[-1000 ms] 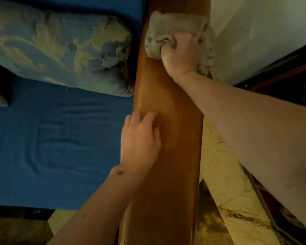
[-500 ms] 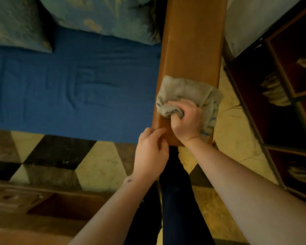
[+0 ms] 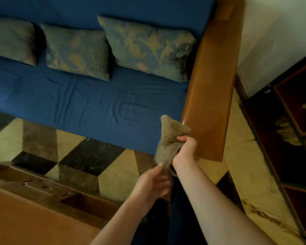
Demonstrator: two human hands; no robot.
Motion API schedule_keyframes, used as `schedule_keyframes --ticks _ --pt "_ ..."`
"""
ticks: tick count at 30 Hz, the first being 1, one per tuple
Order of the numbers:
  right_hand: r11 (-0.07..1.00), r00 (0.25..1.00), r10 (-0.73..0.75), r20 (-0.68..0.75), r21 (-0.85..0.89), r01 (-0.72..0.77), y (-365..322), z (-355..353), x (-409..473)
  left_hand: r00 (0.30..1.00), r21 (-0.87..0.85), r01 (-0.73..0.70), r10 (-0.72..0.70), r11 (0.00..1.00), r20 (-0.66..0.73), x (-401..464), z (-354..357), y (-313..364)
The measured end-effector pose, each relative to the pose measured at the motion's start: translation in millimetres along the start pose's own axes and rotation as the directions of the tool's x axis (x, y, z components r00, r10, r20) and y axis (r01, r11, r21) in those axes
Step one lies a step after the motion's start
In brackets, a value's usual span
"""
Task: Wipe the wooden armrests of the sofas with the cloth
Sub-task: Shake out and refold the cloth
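Nearest to me, my left hand (image 3: 153, 183) is spread with the palm up, its fingertips touching the lower edge of the cloth (image 3: 168, 140) without closing on it. Just beyond, my right hand (image 3: 185, 150) is clenched around the middle of that cloth, holding it up in the air off the near end of the wooden armrest (image 3: 212, 89); the cloth's top corner stands just beside the armrest's front left edge, and I cannot tell whether it touches the wood. Under my arms lies the checked tile floor (image 3: 88, 156), with a brown wooden surface (image 3: 25, 218) at the lower left. Farther off, the armrest runs away along the right side of the blue sofa seat (image 3: 74, 103). Three patterned cushions (image 3: 147, 48) lean against the sofa back, the rightmost beside the armrest.
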State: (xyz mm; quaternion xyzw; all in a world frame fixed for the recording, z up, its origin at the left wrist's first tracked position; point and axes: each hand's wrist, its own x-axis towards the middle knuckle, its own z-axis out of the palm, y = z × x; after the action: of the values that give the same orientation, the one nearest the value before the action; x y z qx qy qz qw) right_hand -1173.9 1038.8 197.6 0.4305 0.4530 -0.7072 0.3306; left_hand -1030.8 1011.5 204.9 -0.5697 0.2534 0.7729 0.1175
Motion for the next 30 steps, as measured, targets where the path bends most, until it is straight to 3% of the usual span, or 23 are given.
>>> schedule_keyframes --ticks 2,5,7,9,11,12,13,16,19,22,24,28,30 --pt "0.997 0.993 0.067 0.098 0.029 -0.07 -3.8 16.4 -26.7 0.999 -0.277 0.035 -0.042 0.96 -0.02 -24.2 -13.2 16.4" --pt "0.983 0.955 0.185 0.234 -0.041 -0.18 2.0 55.5 -63.5 0.998 -0.517 0.061 -0.069 0.854 0.004 -48.1 -29.4 44.9" --pt "0.964 0.923 0.253 0.291 -0.151 -0.217 2.3 93.2 -94.8 0.996 -0.701 0.043 0.022 0.712 0.084 -65.0 -41.1 75.9" --pt "0.922 0.834 0.352 0.426 -0.313 -0.23 18.3 155.3 -145.3 0.964 -0.886 -0.098 0.264 0.453 0.028 -94.3 -70.7 108.2" --pt "0.919 0.795 0.36 0.487 -0.331 -0.213 14.8 172.2 -155.8 0.934 -0.916 -0.109 0.356 0.386 0.039 -106.9 -67.0 126.0" --pt "0.889 0.73 0.414 0.544 -0.414 -0.195 29.5 198.1 -179.7 0.901 -0.945 -0.161 0.433 0.284 -0.023 -122.7 -87.5 133.8" --pt "0.88 0.71 0.435 0.554 -0.427 -0.206 29.9 206.5 -185.3 0.894 -0.949 -0.186 0.446 0.255 -0.055 -130.2 -91.1 138.9" --pt "0.795 0.634 0.538 0.556 -0.584 -0.162 82.6 259.1 -235.0 0.788 -0.934 -0.355 0.548 0.032 -0.281 -174.0 -147.7 153.1" --pt "0.699 0.586 0.605 0.539 -0.711 -0.068 143.0 302.3 -269.1 0.677 -0.867 -0.483 0.576 -0.12 -0.458 -205.9 -216.5 158.6" --pt "0.642 0.552 0.654 0.517 -0.765 -0.045 183.0 330.8 -282.0 0.594 -0.819 -0.546 0.608 -0.175 -0.526 -225.2 -257.6 166.2" --pt "0.602 0.535 0.678 0.504 -0.799 -0.011 220.1 352.3 -290.6 0.582 -0.818 -0.552 0.629 -0.161 -0.516 -229.7 -294.4 176.3" --pt "0.518 0.542 0.692 0.476 -0.851 0.086 306.1 403.4 -313.9 0.632 -0.888 -0.451 0.671 -0.089 -0.388 -231.7 -388.1 198.9" --pt "0.479 0.553 0.686 0.473 -0.865 0.146 343.0 434.8 -323.4 0.655 -0.881 -0.469 0.646 -0.059 -0.392 -235.9 -435.4 215.7"
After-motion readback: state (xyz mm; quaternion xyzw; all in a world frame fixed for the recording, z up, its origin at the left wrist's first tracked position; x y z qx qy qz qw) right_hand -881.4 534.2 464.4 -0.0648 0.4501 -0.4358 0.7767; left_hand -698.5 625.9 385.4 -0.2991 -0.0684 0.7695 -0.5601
